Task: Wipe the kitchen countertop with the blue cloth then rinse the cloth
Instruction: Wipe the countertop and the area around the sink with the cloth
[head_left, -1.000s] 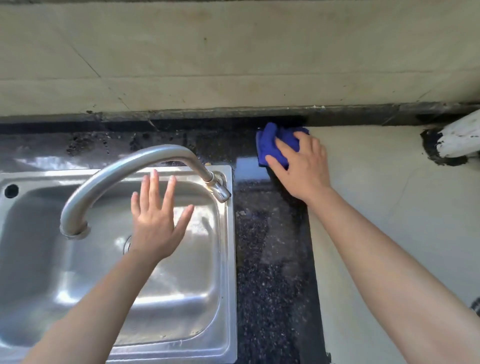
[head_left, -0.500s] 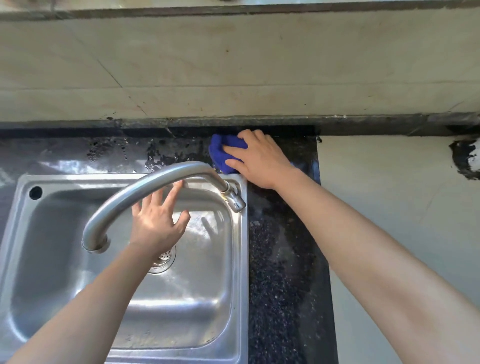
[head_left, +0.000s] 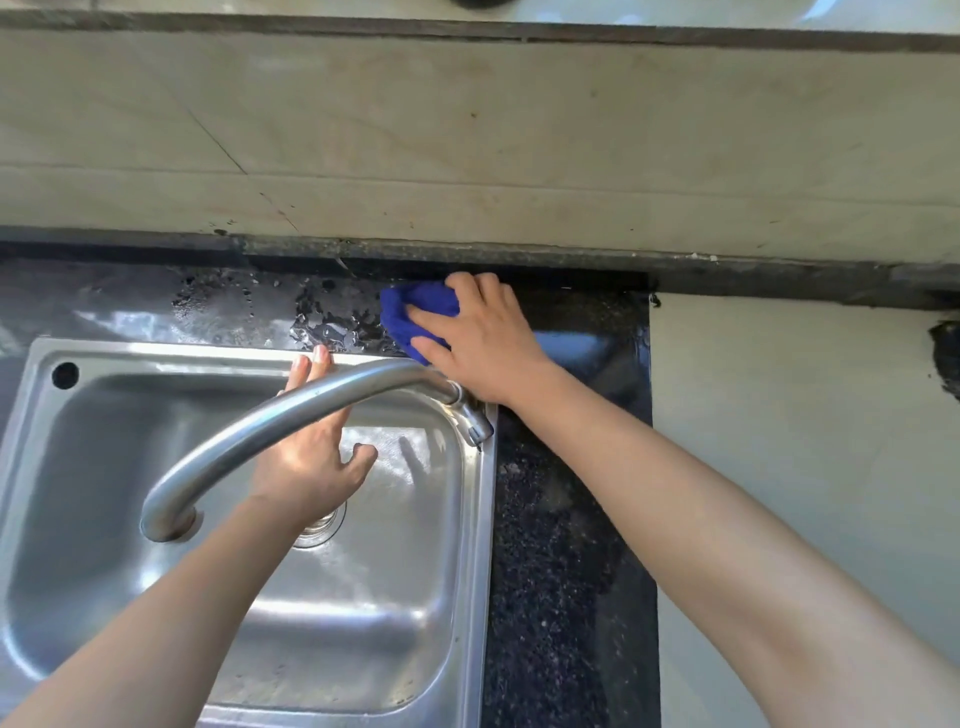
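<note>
Over the steel sink (head_left: 486, 571), under the tap (head_left: 244, 431), the left hand (head_left: 306, 462) is flat and holds nothing. Farther back, the right hand (head_left: 491, 340) grips the blue cloth (head_left: 415, 309) by the wet countertop's (head_left: 563, 571) back edge; bare countertop lies left.

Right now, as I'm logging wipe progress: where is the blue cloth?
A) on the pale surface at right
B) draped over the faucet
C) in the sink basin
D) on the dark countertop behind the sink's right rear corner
D: the right hand holds the blue cloth against the dark countertop just behind the sink rim, outside the basin.
</note>
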